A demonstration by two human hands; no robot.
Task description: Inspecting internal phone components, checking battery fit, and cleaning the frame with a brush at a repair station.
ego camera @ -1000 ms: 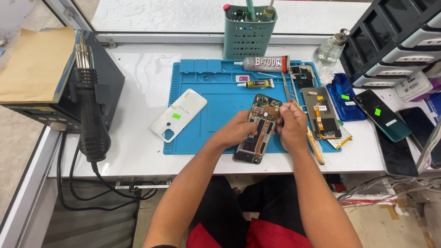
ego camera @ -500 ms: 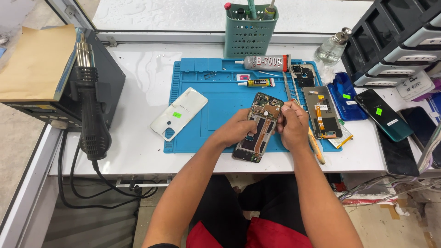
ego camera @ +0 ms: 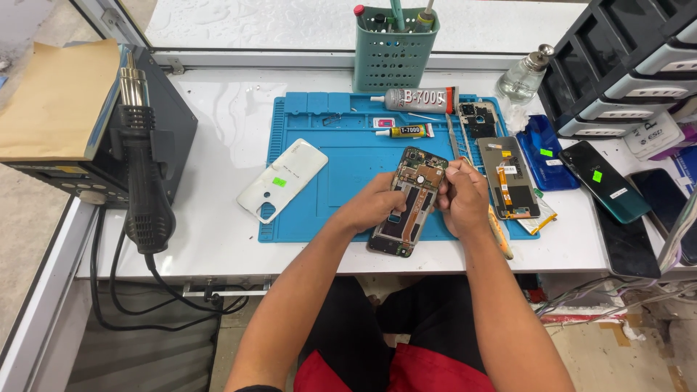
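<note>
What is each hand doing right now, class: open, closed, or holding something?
Left hand: closed on the side of the opened phone, steadying it.
Right hand: fingers pinched together at the phone's upper edge; what they pinch cannot be told.

Bare forearms with no sleeves in view, black shorts and a red garment at the lap.

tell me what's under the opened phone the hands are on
The opened phone lies on the blue mat, held by left hand and right hand. Anything directly beneath it is covered.
</note>
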